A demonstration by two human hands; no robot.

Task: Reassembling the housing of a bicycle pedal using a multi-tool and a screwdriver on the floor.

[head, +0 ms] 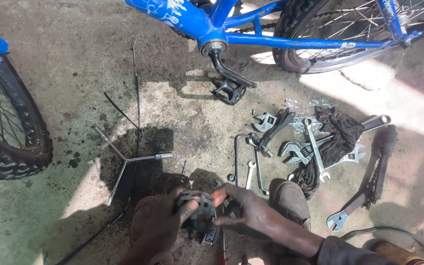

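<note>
A: What's closest in, down at the bottom?

B: Both hands meet on one dark toothed part, a sprocket cluster (pixel 196 210) by the look of it. The left hand (pixel 160 226) cups it from underneath, fingers curled shut around its rim, likely so the weight sits in the palm. The right hand (pixel 249 212) pinches its near edge with closed fingers (pixel 220 196), probably to steady or turn it

A: Held where, exactly?

B: Low over the floor (pixel 65 88), between the person's knees, just above a small ridged black piece (pixel 210 237) lying on the concrete. A brown shoe (pixel 289 198) sits just right of the hands

A: And a little further out?

B: A three-armed socket wrench (pixel 126 161) to the left, laid flat within reach. To the right, a spread of spanners (pixel 315 152) and adjustable wrenches around a dark rag (pixel 337 135), apparently fanned out so each can be picked singly. A long black-handled tool (pixel 380 164) lies at the far right

A: Farthest?

B: A loose black cable (pixel 136 93) runs up the floor, then a pedal (pixel 229 91) on its crank, and the blue bicycle frame (pixel 251 37) standing across the top with its rear wheel (pixel 349 34) beside it. The front wheel (pixel 6 122) is at the left edge
</note>
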